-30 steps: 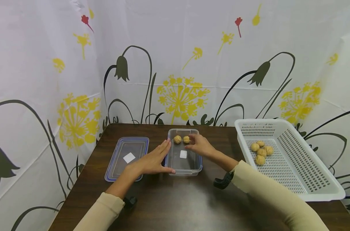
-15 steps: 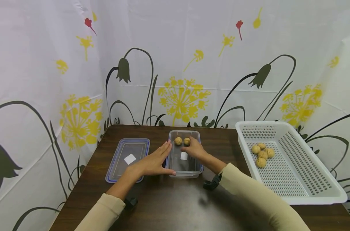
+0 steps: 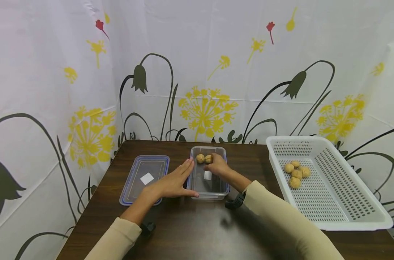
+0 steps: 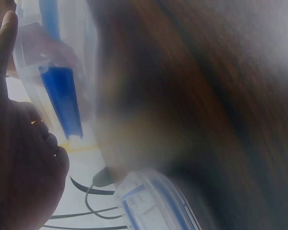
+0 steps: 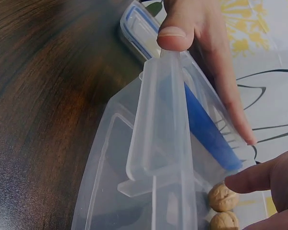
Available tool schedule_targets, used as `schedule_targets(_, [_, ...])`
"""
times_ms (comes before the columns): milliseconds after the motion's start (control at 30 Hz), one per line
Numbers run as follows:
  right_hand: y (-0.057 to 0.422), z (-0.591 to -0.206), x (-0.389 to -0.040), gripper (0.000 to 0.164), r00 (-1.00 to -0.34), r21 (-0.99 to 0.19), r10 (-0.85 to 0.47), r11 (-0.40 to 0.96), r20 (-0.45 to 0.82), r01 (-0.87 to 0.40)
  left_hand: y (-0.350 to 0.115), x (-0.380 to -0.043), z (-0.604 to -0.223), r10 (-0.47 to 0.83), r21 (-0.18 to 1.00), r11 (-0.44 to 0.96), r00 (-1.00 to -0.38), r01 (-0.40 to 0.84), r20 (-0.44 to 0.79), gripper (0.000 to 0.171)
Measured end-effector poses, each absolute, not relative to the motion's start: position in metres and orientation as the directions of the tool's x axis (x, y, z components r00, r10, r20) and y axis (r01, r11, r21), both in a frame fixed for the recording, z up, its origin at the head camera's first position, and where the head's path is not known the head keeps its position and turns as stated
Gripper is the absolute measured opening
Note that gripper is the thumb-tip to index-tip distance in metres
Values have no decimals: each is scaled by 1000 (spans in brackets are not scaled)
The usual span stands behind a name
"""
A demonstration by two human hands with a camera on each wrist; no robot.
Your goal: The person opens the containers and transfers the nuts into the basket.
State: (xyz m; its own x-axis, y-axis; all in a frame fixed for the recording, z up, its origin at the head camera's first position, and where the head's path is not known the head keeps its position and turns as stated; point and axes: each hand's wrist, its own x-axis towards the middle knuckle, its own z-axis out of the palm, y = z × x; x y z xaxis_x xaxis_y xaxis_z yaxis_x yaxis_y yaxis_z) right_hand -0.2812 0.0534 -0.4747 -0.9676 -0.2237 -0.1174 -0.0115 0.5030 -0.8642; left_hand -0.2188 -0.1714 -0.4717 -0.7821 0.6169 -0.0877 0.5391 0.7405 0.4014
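A clear plastic food container (image 3: 213, 186) stands near the middle of the table, a white label in it. Two walnuts (image 3: 200, 158) lie side by side at its far end. My right hand (image 3: 218, 167) reaches inside from the right and grips the right-hand walnut (image 3: 208, 159) with thumb and fingers, which partly cover it. Both walnuts (image 5: 223, 197) also show beside my fingers in the right wrist view. My left hand (image 3: 172, 182) rests along the container's left side, fingers straight and thumb stretched to the near rim.
Left of the container lies its clear lid (image 3: 151, 166) with a blue seal and a white label. A white perforated basket (image 3: 356, 213) stands at the right with several walnuts (image 3: 296, 173) in it. A flowered curtain (image 3: 197, 72) hangs behind the wooden table (image 3: 190, 231).
My right hand has moved left and deeper into the container, and the right-hand walnut has shifted left, close against the other one. My left hand has kept its place.
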Motion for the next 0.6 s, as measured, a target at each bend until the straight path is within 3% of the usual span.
schedule_targets(300, [53, -474, -282, 35, -954, -836, -273, 546, -128, -44, -170, -217, -469, 613, 407, 739, -786, 536, -79, 122])
schedule_targets(533, [53, -475, -280, 60, -941, -799, -299, 600, -162, -53, -170, -218, -470, 613, 399, 743, -786, 537, -82, 122])
schedule_targets(600, [52, -475, -280, 58, -932, -784, -325, 616, -160, -80, -170, -218, -470, 615, 402, 740, -785, 539, -78, 122])
